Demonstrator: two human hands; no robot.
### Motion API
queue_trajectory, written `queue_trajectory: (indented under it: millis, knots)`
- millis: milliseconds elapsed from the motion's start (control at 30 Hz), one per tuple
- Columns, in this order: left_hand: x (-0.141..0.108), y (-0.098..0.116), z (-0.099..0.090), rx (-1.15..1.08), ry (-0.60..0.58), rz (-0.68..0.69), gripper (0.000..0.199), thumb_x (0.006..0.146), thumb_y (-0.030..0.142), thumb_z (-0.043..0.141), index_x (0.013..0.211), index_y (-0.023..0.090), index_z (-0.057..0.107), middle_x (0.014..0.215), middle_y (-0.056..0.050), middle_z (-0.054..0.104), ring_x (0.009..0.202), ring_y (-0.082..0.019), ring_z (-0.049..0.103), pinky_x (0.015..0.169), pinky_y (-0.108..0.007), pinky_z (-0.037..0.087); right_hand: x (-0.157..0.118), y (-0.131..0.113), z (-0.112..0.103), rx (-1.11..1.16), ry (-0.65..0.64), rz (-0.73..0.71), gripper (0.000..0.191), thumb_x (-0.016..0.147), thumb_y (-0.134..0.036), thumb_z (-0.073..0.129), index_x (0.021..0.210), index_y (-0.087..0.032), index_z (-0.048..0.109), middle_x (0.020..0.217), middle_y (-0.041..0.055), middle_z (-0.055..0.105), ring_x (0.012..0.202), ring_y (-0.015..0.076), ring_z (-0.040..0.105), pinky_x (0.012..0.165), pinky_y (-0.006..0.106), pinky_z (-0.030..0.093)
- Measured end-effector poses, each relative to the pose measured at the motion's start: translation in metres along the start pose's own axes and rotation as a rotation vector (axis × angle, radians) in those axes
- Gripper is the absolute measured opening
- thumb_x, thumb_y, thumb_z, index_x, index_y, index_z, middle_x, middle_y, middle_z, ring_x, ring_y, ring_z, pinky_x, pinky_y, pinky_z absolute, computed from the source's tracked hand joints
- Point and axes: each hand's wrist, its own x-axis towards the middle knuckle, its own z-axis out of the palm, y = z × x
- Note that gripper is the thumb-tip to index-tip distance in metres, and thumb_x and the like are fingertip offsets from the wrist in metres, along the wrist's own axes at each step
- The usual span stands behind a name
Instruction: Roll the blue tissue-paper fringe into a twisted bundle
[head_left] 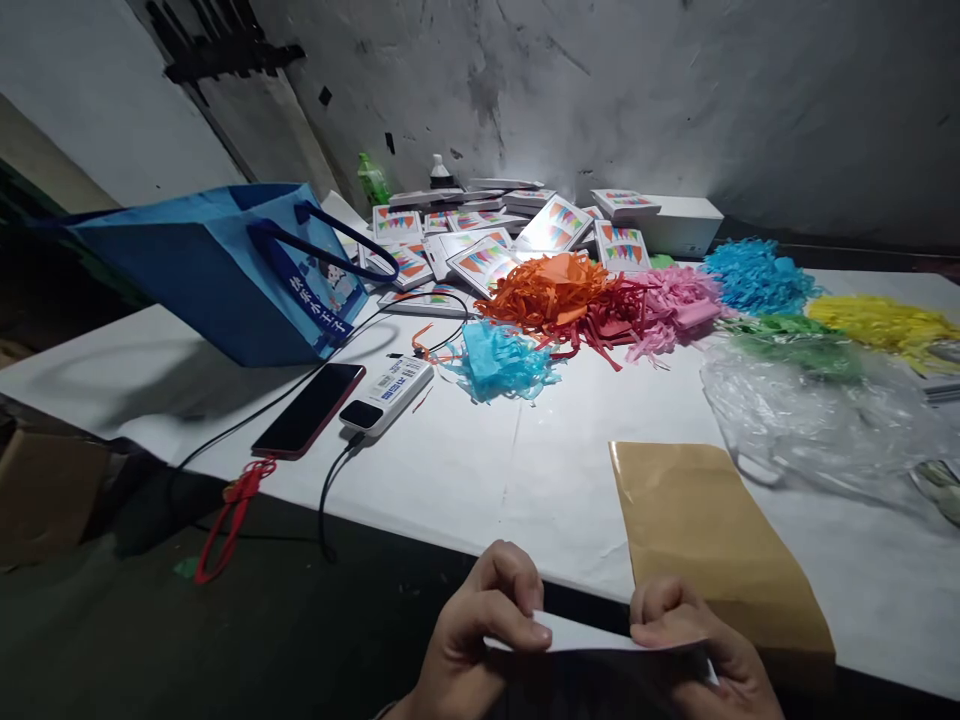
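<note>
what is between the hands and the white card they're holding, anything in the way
Nothing visible. The left hand and right hand both pinch the white card directly by its edge. The brown envelope lies on the table beyond it.

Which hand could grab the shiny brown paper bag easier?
Probably the right hand. It pinches the right end of the flat white card directly beside the glossy brown paper envelope lying on the white table. The left hand grips the card's other end, farther from the envelope.
</note>
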Motion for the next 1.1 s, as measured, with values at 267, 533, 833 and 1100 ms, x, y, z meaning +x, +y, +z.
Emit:
queue_trajectory:
  millis: [267,533,833,1100]
  knots:
    - [-0.004,0.011,-0.004,-0.034,-0.050,-0.147,0.022,0.093,0.021,0.066,0.111,0.032,0.073,0.113,-0.009,0.074,0.105,-0.028,0.070,0.087,-0.041,0.056,0.006,-0.014,-0.006,-0.056,-0.135,0.143,0.024,0.083,-0.034,0.072,0.106,-0.033,0.078,0.101,0.0078,0.078,0.094,0.0268,0.074,0.082,0.033,0.059]
    - [-0.008,-0.002,0.001,-0.091,0.072,-0.128,0.004,0.085,0.028,0.076,0.082,0.026,0.077,0.095,-0.007,0.077,0.088,-0.026,0.075,0.078,-0.036,0.059,0.009,-0.002,0.000,0.232,-0.037,0.092,0.022,0.065,-0.052,0.087,0.075,-0.034,0.080,0.086,0.0040,0.077,0.075,0.0197,0.073,0.068,0.027,0.058]
    - [0.005,0.015,0.001,0.198,-0.153,0.066,0.015,0.085,0.022,0.076,0.099,0.024,0.069,0.115,-0.008,0.073,0.103,-0.023,0.071,0.087,-0.029,0.056,-0.002,0.000,0.001,-0.222,0.074,-0.390,0.010,0.088,-0.020,0.070,0.080,-0.026,0.068,0.095,0.0010,0.071,0.079,0.0166,0.073,0.070,0.025,0.061]
    - [-0.001,0.017,0.001,0.351,-0.115,-0.029,0.035,0.088,0.014,0.071,0.120,0.028,0.064,0.126,-0.007,0.071,0.114,-0.022,0.068,0.089,-0.024,0.056,0.008,-0.008,-0.028,-1.135,-0.087,-1.088,0.037,0.106,-0.026,0.037,0.124,-0.013,0.067,0.114,0.0107,0.075,0.114,0.0245,0.068,0.096,0.033,0.057]
